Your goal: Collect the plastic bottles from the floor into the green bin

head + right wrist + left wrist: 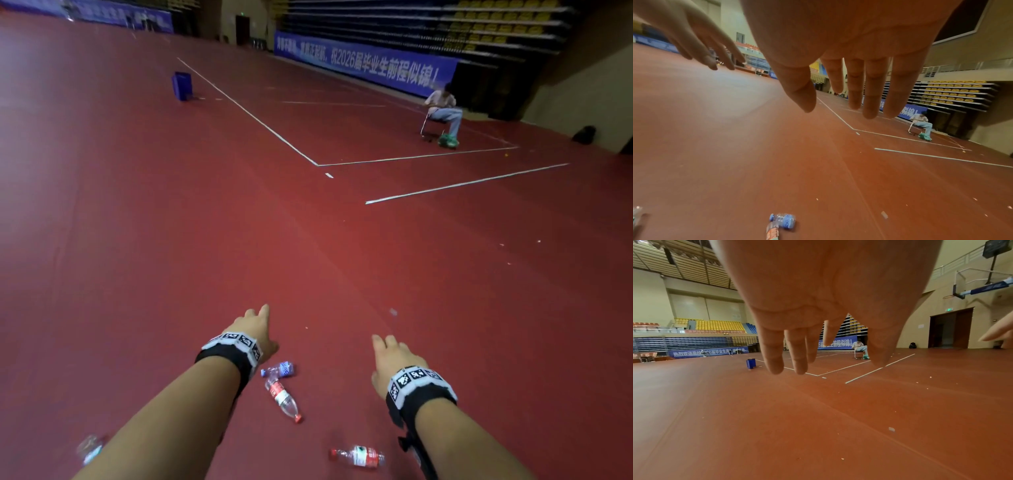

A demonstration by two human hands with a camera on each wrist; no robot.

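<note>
Hands reach forward over the red floor (137, 222), both palm-down and holding nothing. On the left hand (255, 329) the fingers (774, 353) hang straight and slightly apart; the right hand (392, 359) has its fingers (871, 91) stretched out close together, thumb off to the side. Both wrists wear black bands with white coded tags.

Four plastic bottles lie on their sides near the forearms (none is touched). A small crumpled blue-capped bottle (279, 369) sits just below the left wrist, touching the base end of a clear red-labelled bottle (282, 399). Another red-labelled bottle (358, 456) lies near the right forearm, and a blurred bottle (89, 448) shows beside the left forearm.

A blue bin (182, 85) stands far off beside a white court line.
</note>
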